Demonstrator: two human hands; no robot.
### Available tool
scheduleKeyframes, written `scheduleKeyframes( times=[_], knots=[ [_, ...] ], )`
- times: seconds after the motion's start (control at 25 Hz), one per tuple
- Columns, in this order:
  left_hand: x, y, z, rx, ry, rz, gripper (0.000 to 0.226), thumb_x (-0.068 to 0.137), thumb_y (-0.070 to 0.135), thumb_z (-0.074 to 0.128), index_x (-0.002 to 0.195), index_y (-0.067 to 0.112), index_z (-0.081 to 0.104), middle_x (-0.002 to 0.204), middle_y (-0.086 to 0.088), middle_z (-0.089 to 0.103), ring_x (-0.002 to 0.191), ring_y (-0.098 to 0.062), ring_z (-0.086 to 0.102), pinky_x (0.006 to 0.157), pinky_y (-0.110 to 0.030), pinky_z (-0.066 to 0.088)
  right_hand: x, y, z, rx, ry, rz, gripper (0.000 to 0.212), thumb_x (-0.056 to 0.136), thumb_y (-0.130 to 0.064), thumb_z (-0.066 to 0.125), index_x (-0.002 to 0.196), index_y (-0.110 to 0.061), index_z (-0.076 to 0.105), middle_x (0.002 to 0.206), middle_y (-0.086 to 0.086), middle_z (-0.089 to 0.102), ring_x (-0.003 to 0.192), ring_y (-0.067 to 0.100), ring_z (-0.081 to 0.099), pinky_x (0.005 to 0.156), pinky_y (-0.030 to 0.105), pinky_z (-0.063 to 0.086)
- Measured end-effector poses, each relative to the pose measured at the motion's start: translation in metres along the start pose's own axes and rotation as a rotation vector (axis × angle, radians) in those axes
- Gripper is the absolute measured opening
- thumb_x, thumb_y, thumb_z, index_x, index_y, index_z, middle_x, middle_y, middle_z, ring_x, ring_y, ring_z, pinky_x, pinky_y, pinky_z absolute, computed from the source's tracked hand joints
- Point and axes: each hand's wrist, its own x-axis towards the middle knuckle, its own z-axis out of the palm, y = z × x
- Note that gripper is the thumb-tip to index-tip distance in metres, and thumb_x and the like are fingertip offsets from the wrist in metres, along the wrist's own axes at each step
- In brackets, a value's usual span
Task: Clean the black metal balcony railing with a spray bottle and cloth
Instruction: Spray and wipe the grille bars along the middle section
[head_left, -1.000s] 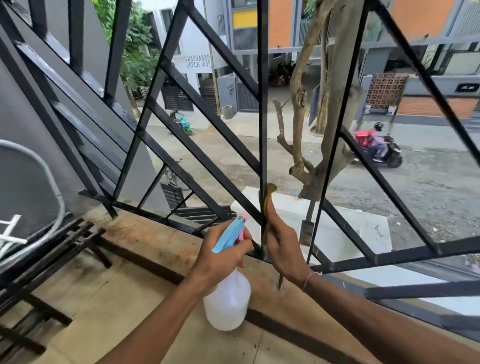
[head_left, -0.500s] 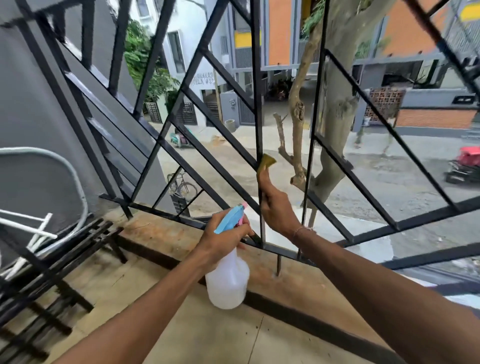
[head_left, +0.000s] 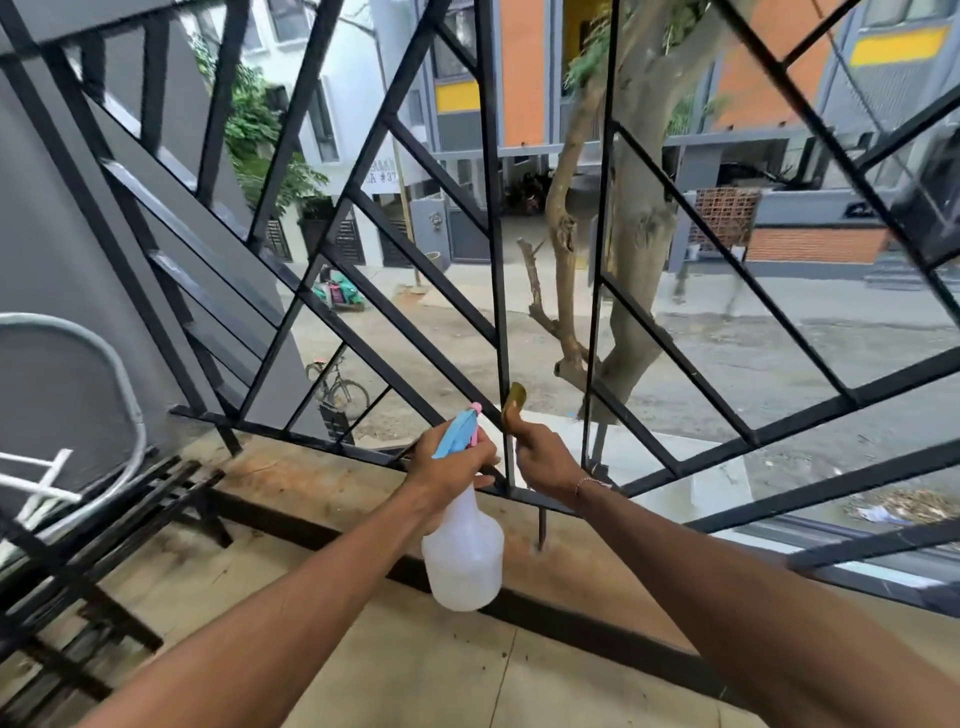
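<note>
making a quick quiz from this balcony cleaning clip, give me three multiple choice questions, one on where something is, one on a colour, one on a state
1. Where is the cloth?
A. lying on the floor
B. in the right hand, against an upright bar of the railing
C. draped over the spray bottle

2. What colour is the spray bottle trigger head?
A. light blue with a pink tip
B. all black
C. green

3. What is the left hand doing?
A. hanging free
B. pressing flat on the floor
C. gripping the spray bottle at its neck

Answers:
1 B, the cloth sticks up from the right hand beside the bar.
2 A, the head above the whitish bottle is blue, pink at its tip.
3 C, the fingers curl round the neck below the trigger.
</note>
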Motion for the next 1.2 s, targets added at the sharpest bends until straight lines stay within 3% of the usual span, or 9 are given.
scheduleKeyframes(
  times=[0.12,0.24,0.32,0.48,0.6,0.72,0.96,1.08,1.2],
  knots=[
    [0.007,-0.004,-0.001,-0.004,0.008,-0.017,0.011,0.085,0.005,0.073,0.088,0.015,0.070,0.091,-0.015,0.070,0.097,-0.031,0.071,0.077,-0.038,0.064,0.008,-0.018,-0.003,0.206,0.106,0.000,0.064,0.086,0.001,0.035,0.145,-0.017,0.051,0.086,0.010,0.064,0.078,0.028,0.057,0.072,0.044,0.051],
    [0.012,-0.001,-0.004,-0.011,0.053,-0.032,0.014,0.086,0.010,0.075,0.099,0.012,0.071,0.088,-0.008,0.069,0.090,-0.024,0.068,0.080,-0.038,0.061,0.020,-0.044,-0.018,0.285,0.211,-0.028,0.070,0.090,0.007,0.035,0.155,-0.019,0.035,0.121,0.031,0.062,0.100,0.038,0.063,0.088,0.057,0.052],
    [0.009,0.006,-0.007,0.019,0.086,-0.018,0.009,0.087,0.011,0.075,0.096,0.012,0.072,0.083,-0.004,0.068,0.088,-0.023,0.066,0.088,-0.043,0.060,0.031,-0.054,-0.032,0.221,0.225,-0.075,0.077,0.090,0.007,0.036,0.159,-0.024,0.021,0.135,0.028,0.056,0.112,0.040,0.060,0.099,0.055,0.048],
    [-0.003,0.020,-0.006,0.047,0.070,0.020,0.008,0.087,0.008,0.074,0.093,0.011,0.070,0.082,-0.005,0.067,0.085,-0.022,0.064,0.075,-0.032,0.057,0.025,-0.053,-0.034,0.116,0.171,-0.085,0.072,0.093,0.003,0.039,0.159,-0.019,0.021,0.099,0.022,0.063,0.085,0.039,0.059,0.082,0.052,0.053],
    [-0.004,0.025,-0.007,0.008,0.057,0.030,0.017,0.090,0.007,0.072,0.106,0.004,0.070,0.088,-0.007,0.071,0.088,-0.020,0.070,0.083,-0.036,0.062,0.021,-0.037,-0.018,0.039,0.158,-0.078,0.072,0.093,0.004,0.040,0.159,-0.017,0.021,0.086,0.017,0.056,0.074,0.030,0.051,0.066,0.035,0.038],
    [0.004,0.027,0.003,-0.020,0.019,0.041,0.013,0.093,0.006,0.069,0.106,0.007,0.071,0.095,-0.014,0.074,0.090,-0.021,0.073,0.088,-0.041,0.062,0.012,-0.008,0.004,0.034,0.067,-0.063,0.073,0.093,-0.002,0.044,0.159,-0.016,0.018,0.097,0.022,0.064,0.081,0.035,0.059,0.069,0.040,0.043],
    [0.023,0.006,0.021,0.046,-0.006,0.024,0.009,0.087,0.002,0.072,0.096,0.005,0.072,0.097,-0.020,0.071,0.089,-0.026,0.070,0.067,-0.033,0.063,-0.006,0.069,0.074,0.071,-0.127,0.167,0.070,0.099,-0.015,0.053,0.158,-0.018,0.017,0.123,0.007,0.068,0.099,0.020,0.066,0.092,0.038,0.054],
    [0.022,-0.002,0.021,0.043,-0.044,0.029,0.007,0.089,-0.002,0.068,0.088,0.004,0.071,0.084,-0.014,0.069,0.082,-0.022,0.069,0.063,-0.028,0.060,-0.003,0.070,0.079,0.241,-0.086,0.193,0.059,0.097,-0.001,0.043,0.153,-0.016,0.034,0.130,0.002,0.064,0.109,0.019,0.063,0.095,0.033,0.052],
    [0.027,-0.007,0.016,0.045,-0.009,0.025,0.010,0.091,0.000,0.067,0.089,0.008,0.071,0.083,-0.013,0.069,0.079,-0.019,0.070,0.061,-0.028,0.058,0.002,0.045,0.054,0.570,-0.007,0.279,0.044,0.095,0.004,0.033,0.121,-0.014,0.064,0.099,0.008,0.072,0.091,0.024,0.067,0.085,0.043,0.059]
  ],
)
